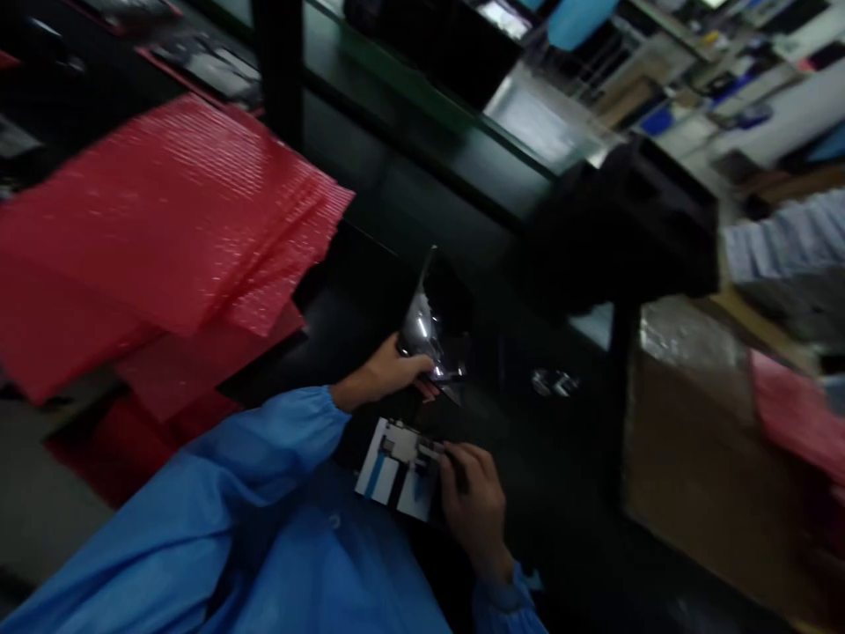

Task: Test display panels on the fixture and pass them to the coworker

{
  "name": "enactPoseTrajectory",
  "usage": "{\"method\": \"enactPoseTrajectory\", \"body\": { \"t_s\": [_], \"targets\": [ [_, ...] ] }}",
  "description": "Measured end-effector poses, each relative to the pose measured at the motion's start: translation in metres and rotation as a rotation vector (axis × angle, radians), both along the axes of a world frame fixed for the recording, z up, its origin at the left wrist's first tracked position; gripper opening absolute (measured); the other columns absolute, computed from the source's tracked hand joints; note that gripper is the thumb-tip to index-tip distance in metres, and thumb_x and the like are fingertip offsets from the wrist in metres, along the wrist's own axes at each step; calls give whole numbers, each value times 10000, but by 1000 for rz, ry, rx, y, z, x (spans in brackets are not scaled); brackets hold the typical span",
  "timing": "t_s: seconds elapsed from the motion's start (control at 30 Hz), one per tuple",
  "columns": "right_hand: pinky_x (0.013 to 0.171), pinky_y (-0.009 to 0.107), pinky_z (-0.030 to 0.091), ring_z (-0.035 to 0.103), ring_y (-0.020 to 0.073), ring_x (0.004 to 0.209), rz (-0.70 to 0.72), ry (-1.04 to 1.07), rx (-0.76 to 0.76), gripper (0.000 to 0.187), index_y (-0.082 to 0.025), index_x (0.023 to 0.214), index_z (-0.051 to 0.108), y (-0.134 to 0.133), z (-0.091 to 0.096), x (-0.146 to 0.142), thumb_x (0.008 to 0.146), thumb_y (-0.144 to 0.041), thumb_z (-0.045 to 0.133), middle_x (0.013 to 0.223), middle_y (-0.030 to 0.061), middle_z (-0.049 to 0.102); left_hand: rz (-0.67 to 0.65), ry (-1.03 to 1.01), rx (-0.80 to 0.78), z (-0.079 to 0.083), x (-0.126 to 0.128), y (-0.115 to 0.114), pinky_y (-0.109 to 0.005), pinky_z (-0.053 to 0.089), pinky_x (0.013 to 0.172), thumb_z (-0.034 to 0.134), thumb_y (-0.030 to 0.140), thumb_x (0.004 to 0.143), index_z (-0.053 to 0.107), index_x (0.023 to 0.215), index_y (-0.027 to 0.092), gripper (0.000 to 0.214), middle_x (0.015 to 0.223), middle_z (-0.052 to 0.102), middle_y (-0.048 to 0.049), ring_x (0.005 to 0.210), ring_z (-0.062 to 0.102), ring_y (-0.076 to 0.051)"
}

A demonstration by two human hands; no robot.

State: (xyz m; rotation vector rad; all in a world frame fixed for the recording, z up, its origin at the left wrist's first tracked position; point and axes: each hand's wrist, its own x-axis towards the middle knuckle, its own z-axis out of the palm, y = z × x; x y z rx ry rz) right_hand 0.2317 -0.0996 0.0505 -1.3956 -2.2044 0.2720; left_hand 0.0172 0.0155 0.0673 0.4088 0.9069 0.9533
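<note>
My left hand (394, 368) is closed on a thin glossy dark sheet (422, 324), thumb on top; it stands up at a slant and reflects light, and blur hides whether it is film or a panel. Just below lies a flat electronic assembly (398, 468) with white areas, a blue strip and black parts, close to my body. Curled around its right edge are the fingers of my right hand (473, 497), gripping it there. Small shiny clear pieces (554, 382) lie on the dark table (541, 458) to the right.
Red bubble-wrap bags (165, 211) are piled at the left. A black box-shaped object (634, 220) stands at the upper right, above a cardboard box (700, 475) with red wrap (798, 414). Another person's striped sleeve (789, 236) shows at the right edge.
</note>
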Motion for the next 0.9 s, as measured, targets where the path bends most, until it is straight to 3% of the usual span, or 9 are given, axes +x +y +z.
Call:
{"method": "enactPoseTrajectory", "body": {
  "t_s": [0.1, 0.17, 0.43, 0.73, 0.9],
  "targets": [
    [694, 350, 602, 675, 219, 841, 37, 3, -6, 262, -263, 1197, 646, -29, -10, 5, 972, -160, 559, 989, 87, 668, -46, -118, 66, 0, -7, 0, -366, 601, 658, 616, 109, 766, 630, 787, 80, 38, 649, 711, -85, 612, 706, -211],
    [706, 349, 613, 680, 223, 870, 71, -1, 15, 324, -256, 1249, 630, -40, -14, 9, 962, -123, 558, 1019, 101, 664, -48, -179, 104, 0, -11, -1, -379, 604, 709, 631, 148, 767, 667, 756, 62, 93, 692, 730, -108, 669, 727, -227],
    [690, 319, 593, 646, 188, 813, 171, -40, 97, 287, -176, 1228, 638, -41, -22, 10, 966, -99, 552, 961, 104, 654, -110, -214, 151, -7, -14, -3, -470, 561, 932, 662, 232, 770, 770, 762, 60, 204, 816, 777, -147, 867, 745, -291],
    [573, 280, 487, 554, 140, 656, 230, 30, 125, 197, -166, 1110, 635, -43, -18, 7, 953, -70, 567, 818, 55, 624, -132, -232, 176, -7, -15, -2, -482, 545, 955, 637, 205, 789, 789, 795, 60, 210, 856, 788, -160, 903, 746, -303],
    [534, 274, 454, 538, 139, 622, 239, 19, 139, 190, -152, 1118, 636, -44, -17, 3, 956, -84, 563, 783, 50, 610, -89, -217, 144, -9, -13, -2, -408, 562, 879, 688, 181, 749, 790, 800, 83, 151, 871, 787, -128, 857, 735, -253]
  ]
}}
